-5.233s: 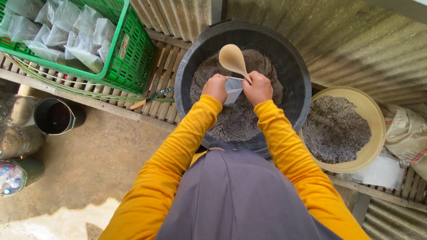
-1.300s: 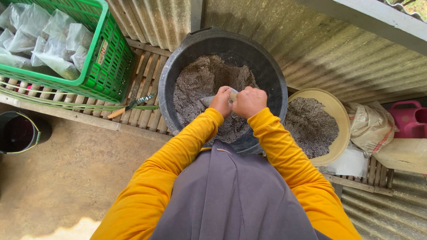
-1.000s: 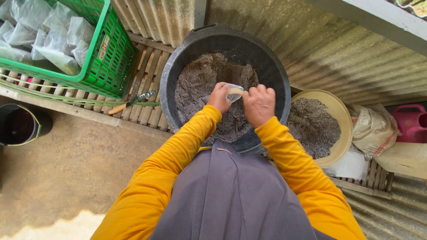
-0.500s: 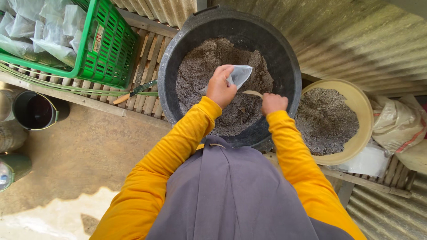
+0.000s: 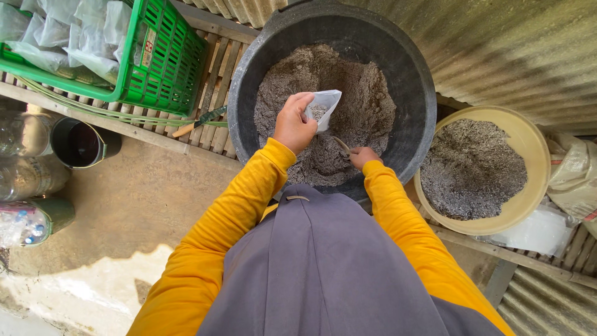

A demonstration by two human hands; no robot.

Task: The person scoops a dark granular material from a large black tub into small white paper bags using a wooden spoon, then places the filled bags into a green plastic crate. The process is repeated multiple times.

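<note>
Plastic bag [image 5: 323,107], small and clear with a little grey soil in it, is held up over the middle of the black tub [image 5: 415,81] by the left hand [image 5: 293,122], whose grip is closed around the bag's lower side with the mouth of the bag facing up. The right hand [image 5: 362,155] sits lower, just beside the soil heap, its fingers closed on the handle of a scoop [image 5: 341,145]; the scoop's bowl is buried in the soil and cannot be made out. The tub holds a mound of grey, crumbly soil mix [image 5: 354,93] that rises toward the far wall. To the right, touching the tub's edge, a yellow basin [image 5: 533,155] carries a flatter layer of coarser grey mix. To the left, a green crate [image 5: 168,62] (cut off by the top edge) is packed with filled clear bags [image 5: 81,31]. A small tool with a wooden handle [image 5: 199,121] lies on the slatted table between crate and tub. Below the crate a dark cup [image 5: 81,143] and some bottles [image 5: 28,180] stand on the concrete floor. The yellow sleeves and grey apron [image 5: 323,274] hide the tub's near rim.
</note>
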